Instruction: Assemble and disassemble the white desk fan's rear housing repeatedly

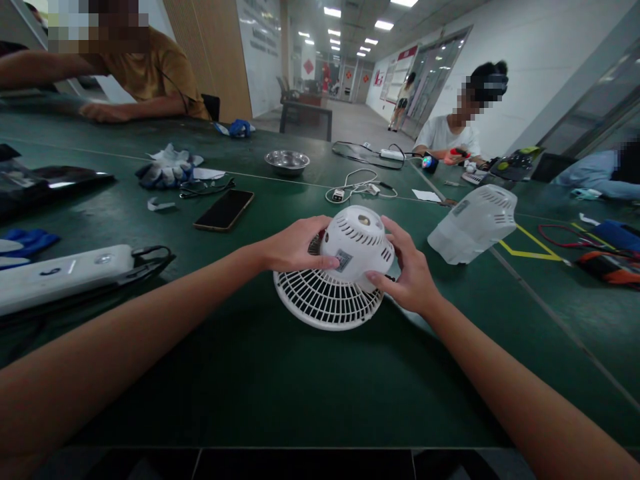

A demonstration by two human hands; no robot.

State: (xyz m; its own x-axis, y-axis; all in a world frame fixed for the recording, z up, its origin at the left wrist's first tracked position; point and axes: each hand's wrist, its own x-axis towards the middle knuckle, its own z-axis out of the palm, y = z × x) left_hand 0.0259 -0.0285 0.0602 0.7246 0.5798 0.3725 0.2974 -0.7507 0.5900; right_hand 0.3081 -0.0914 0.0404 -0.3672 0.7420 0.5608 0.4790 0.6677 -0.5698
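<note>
Clasping a white vented housing [357, 243] from one side with the left hand [303, 245], thumb lying by its grey label [343, 260], and from the other with the right hand [403, 267], both curled part-open around the plastic. Set above a round white grille [330, 308], well in from the near edge of the tabletop [300, 400]. Could slip or twist, probably, under uneven pressure on such a smooth, domed surface; could snap thin ribs below if leaned on hard. Impossible to tell of any fastening between housing and grille. Rounded and slotted above, openwork with radiating ribs below. Toward the right edge, a faceted, cloudy-white slotted shell [473, 223]; toward the far edge, a shallow, shiny metal bowl [287, 171]; toward the left edge, a flat, glossy dark phone [225, 210], well apart from the housing.
</note>
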